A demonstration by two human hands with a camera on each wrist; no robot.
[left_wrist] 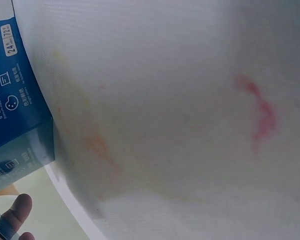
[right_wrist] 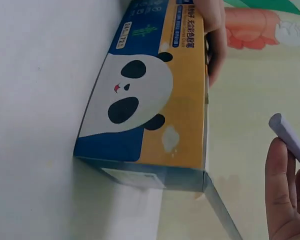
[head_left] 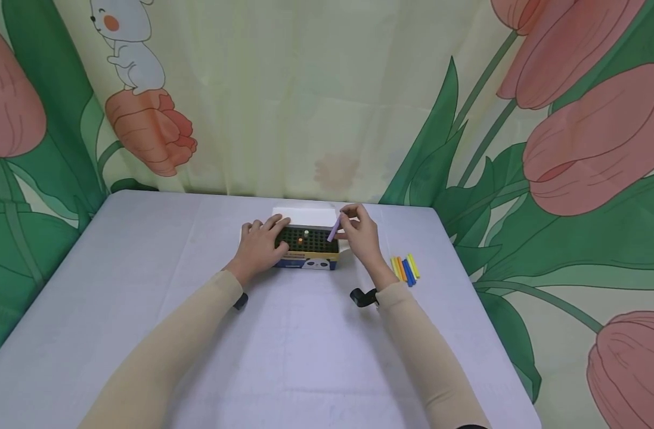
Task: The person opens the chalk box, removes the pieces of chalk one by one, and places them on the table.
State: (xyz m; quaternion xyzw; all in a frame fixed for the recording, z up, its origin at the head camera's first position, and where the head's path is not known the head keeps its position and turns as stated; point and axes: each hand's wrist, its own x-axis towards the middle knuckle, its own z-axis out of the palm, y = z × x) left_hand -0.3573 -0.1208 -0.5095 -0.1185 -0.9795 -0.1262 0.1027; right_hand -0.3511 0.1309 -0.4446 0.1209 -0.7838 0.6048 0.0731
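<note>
A blue and yellow chalk box with a panda on its front stands open near the table's far edge. Its black, holed insert holds an orange chalk and a white chalk, both upright. My left hand grips the box's left end, thumb over the near edge. Between thumb and fingertips, my right hand pinches a purple chalk, tilted with its lower end close over the insert's right side. The right wrist view shows the same purple stick beside the open end flap.
Several yellow, orange and blue chalk sticks lie on the table right of the box, near my right wrist. A white lid is folded back behind the box. The white-covered table meets a tulip-printed curtain.
</note>
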